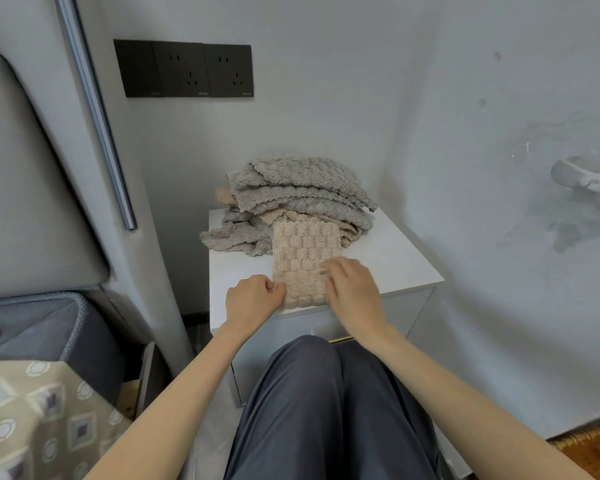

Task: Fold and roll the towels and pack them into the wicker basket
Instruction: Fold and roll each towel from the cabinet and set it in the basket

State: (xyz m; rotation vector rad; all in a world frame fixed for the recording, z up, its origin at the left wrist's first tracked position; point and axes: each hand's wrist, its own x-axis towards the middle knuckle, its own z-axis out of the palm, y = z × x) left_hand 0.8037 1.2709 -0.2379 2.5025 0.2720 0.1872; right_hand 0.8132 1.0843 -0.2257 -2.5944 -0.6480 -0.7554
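A beige towel (303,258), folded into a long narrow strip, lies on the white nightstand (395,261), its near end at the front edge. My left hand (253,297) pinches the strip's near left edge with curled fingers. My right hand (352,289) rests on its near right side, fingers bent over the cloth. Behind the strip sits a heap of grey and beige towels (298,192). A corner of the wicker basket (593,448) shows at the bottom right on the floor.
A wall with black sockets (184,69) rises behind the nightstand. A grey padded headboard (32,188) and the bed with a patterned cover (32,417) are on the left. My knees in dark trousers (326,403) are against the nightstand's front.
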